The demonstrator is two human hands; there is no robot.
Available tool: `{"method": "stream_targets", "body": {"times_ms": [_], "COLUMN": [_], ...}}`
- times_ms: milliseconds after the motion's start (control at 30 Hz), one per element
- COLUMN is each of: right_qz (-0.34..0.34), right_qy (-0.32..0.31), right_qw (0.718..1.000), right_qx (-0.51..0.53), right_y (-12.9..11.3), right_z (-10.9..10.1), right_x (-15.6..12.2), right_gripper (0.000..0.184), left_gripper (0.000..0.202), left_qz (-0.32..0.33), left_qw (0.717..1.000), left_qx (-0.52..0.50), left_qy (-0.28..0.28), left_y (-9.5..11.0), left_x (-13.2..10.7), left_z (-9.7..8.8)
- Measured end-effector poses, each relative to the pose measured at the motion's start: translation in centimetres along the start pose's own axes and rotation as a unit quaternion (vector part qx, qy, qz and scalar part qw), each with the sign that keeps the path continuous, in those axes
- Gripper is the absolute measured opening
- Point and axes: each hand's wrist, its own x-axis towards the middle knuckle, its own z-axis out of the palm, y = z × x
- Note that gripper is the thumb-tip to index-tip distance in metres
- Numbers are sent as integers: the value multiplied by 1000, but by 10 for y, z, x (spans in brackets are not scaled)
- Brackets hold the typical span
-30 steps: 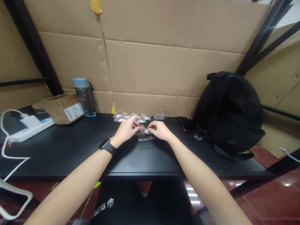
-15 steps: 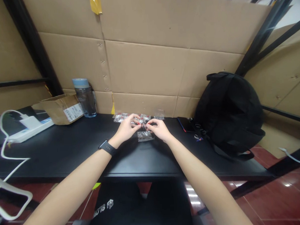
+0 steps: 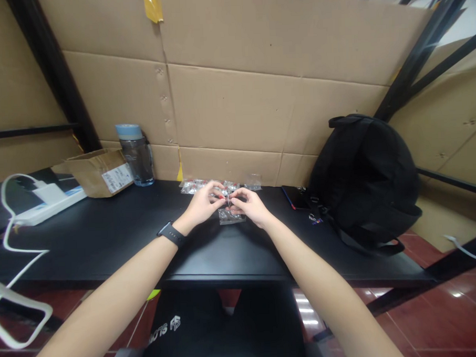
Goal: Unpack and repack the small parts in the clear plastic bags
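My left hand [image 3: 203, 204] and my right hand [image 3: 249, 205] meet over the black table [image 3: 106, 231], fingertips pinched together on a tiny metal item [image 3: 228, 199] too small to name. Just below them lies a small clear plastic bag [image 3: 229, 217] on the table. Behind the hands a row of several small clear bags [image 3: 194, 185] with red and white contents lies along the cardboard wall. A black watch [image 3: 171, 234] sits on my left wrist.
A black backpack [image 3: 372, 178] stands at the right, with a dark phone [image 3: 296, 197] beside it. At the left are a water bottle [image 3: 136, 154], an open cardboard box [image 3: 98, 171] and a white power strip [image 3: 45, 200] with a cable. Cardboard sheets [image 3: 238, 94] back the table.
Both hands have drawn closer together and lifted slightly off the clear bag, fingertips now touching on the tiny item.
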Motion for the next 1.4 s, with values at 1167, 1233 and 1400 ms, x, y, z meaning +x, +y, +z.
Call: {"method": "stream_targets", "body": {"times_ms": [1167,1233,1400], "right_qz": [9,-9,-22], "right_qy": [-49,-48,-40], "right_qw": [999,999,998], "right_qx": [-1,-24,-39], "right_y": [-11,-10,-8], "right_z": [1,0,-1], "right_x": [-6,-5,-3], "right_gripper": [63,69,72], "left_gripper": [37,38,39], "left_qz": [-15,-21,-20], "left_qw": [999,999,999], "left_qx": [-39,-41,-40], "left_qy": [-8,-8,-7], "left_y": [-6,-7,-6], "left_x": [1,1,1], "left_z": [-1,-1,-1]}}
